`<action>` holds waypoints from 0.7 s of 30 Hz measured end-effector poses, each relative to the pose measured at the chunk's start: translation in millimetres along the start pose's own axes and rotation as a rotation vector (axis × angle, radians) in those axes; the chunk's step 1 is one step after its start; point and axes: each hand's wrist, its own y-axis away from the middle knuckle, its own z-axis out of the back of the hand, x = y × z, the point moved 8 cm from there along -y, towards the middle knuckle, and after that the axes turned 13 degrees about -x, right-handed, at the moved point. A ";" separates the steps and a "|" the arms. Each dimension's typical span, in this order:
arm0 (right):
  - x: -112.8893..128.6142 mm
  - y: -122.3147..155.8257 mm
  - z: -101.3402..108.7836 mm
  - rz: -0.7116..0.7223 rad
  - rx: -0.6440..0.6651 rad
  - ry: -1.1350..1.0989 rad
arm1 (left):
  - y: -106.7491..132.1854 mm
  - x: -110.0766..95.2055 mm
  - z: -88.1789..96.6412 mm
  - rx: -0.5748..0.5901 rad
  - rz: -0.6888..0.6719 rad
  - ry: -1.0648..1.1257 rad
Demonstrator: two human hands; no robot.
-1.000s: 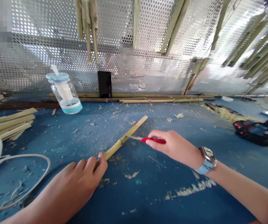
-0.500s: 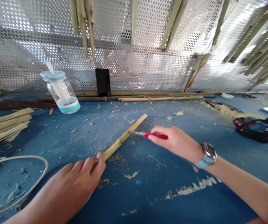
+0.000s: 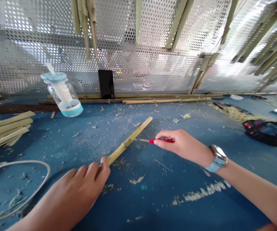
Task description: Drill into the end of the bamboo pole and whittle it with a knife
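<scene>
The left hand (image 3: 73, 192) sits at the lower middle of the frame, fingers curled and nearly closed on the lower end of a split bamboo stick (image 3: 126, 144), which is hidden where it enters the grip. The stick runs diagonally up and to the right, and its upper end stands free near the middle of the frame with nothing touching it. The right hand (image 3: 184, 147), just right of centre, is pinched tightly on a red-handled knife (image 3: 161, 140), whose thin blade points left and reaches the stick's right edge just above a node. Both hands rest low over a blue work table (image 3: 167, 205) flecked with shavings, and a broad stretch of that surface separates them from the long bamboo canes (image 3: 153, 101) along its far edge. A wristwatch (image 3: 219, 158) sits on the right wrist. At the upper left stand a glass jar with a blue lid (image 3: 61, 94) and, beyond it, a black phone (image 3: 106, 84) against a perforated metal panel (image 3: 153, 64). A bundle of bamboo strips (image 3: 5, 126) lies at the left edge above a white cord (image 3: 20, 170), well apart from the left hand. A red-and-black object (image 3: 261, 133), too unclear to name, lies at the right edge.
</scene>
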 end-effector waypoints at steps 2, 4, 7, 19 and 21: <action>-3.7 -1.5 2.2 -0.007 -0.005 0.031 | -1.0 0.3 0.7 0.012 0.007 -0.001; -2.0 1.3 0.1 -0.004 0.002 0.051 | -2.0 1.1 1.9 0.011 0.018 -0.005; 8.2 8.8 -6.9 0.033 0.007 0.059 | -2.4 1.5 3.2 -0.001 0.024 -0.013; 16.9 11.4 -10.6 0.062 -0.037 0.097 | -5.6 2.3 0.9 0.006 0.004 -0.026; 20.0 12.3 -12.9 0.093 -0.040 0.109 | -6.4 1.5 1.3 0.003 -0.005 -0.035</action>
